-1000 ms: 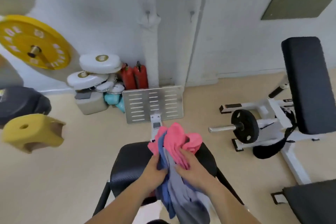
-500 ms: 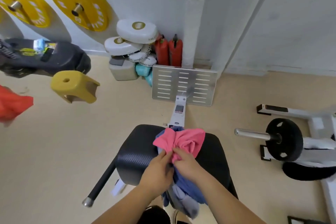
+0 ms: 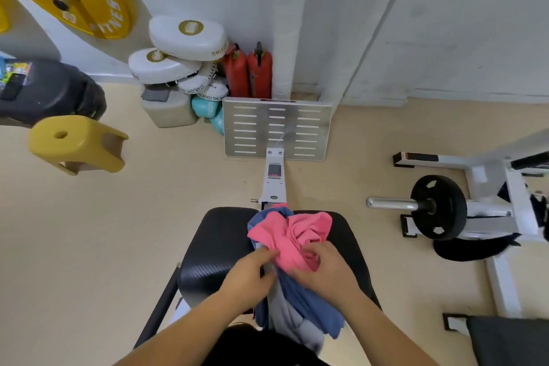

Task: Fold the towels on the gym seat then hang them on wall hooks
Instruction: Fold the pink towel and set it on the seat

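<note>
Plainly, we are at the very start of the job. The black padded gym seat (image 3: 219, 246) has nothing folded on it. What it carries is the crumpled bundle of three soft cloth towels (image 3: 297, 288), lying along its middle with the top toward the far edge and the tail hanging off the near edge.

The long blue towel (image 3: 320, 312) makes up most of that tail. The bright pink towel (image 3: 297, 229) is wadded in loose creases on top, and the pale grey towel (image 3: 297, 327) shows as a strip beneath the blue.

Our left hand (image 3: 243, 276) and right hand (image 3: 329, 273) meet at the waist of the bundle. The left fingers (image 3: 267, 254) are curled round it where pink meets grey. The right fingers (image 3: 315, 257) are clenched into the pink cloth.

We judge that none of the towels has been separated, smoothed or folded. All three folds and all three hangings are left to do. We can make out no wall hooks from this view, so the hanging will need us to turn elsewhere.
</note>
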A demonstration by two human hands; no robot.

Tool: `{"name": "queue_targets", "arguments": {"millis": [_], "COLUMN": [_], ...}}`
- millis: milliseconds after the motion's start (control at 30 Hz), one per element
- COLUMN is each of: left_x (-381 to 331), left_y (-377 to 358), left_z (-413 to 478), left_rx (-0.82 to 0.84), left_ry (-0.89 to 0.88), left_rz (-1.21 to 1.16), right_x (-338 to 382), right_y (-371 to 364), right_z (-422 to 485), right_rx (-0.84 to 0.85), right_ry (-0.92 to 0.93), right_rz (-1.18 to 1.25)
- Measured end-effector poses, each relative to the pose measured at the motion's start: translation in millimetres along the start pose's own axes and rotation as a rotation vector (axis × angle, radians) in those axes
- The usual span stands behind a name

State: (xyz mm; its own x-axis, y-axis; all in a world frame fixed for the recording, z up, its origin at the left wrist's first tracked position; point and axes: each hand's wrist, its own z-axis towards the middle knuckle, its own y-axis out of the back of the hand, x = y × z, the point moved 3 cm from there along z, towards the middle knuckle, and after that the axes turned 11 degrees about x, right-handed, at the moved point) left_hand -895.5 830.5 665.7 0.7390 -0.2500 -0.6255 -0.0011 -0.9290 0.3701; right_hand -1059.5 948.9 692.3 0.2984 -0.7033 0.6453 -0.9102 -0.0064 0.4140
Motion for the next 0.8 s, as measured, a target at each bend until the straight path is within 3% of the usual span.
{"name": "queue_targets", "arguments": {"millis": [133,300,533,700,800], "left_x": [14,15,0,-13,-29], "left_y": [17,23,20,23,29], "left_z": [-17,-26,-37,-48,-54], "left_rx": [-0.121,-0.062,-0.039,-0.067,-0.117], "left_ry": [0.038,0.043,0.018,-0.031,-0.1], "left_rz": [-0.129,-0.127,-0.206,-0.281,-0.382], "right_x": [6,5,10,45,68], "right_y": [-10,-30,-6,31,51], "right_z": [-13,-12,-26,-61,-88], "right_rx": [-0.16,0.003,-0.097,-0.178,-0.224], "right_ry": [0.083,0.003,-0.043,-0.027,0.02], "right_rz": [-0.333,-0.42,0.064,0.576,0.679]}}
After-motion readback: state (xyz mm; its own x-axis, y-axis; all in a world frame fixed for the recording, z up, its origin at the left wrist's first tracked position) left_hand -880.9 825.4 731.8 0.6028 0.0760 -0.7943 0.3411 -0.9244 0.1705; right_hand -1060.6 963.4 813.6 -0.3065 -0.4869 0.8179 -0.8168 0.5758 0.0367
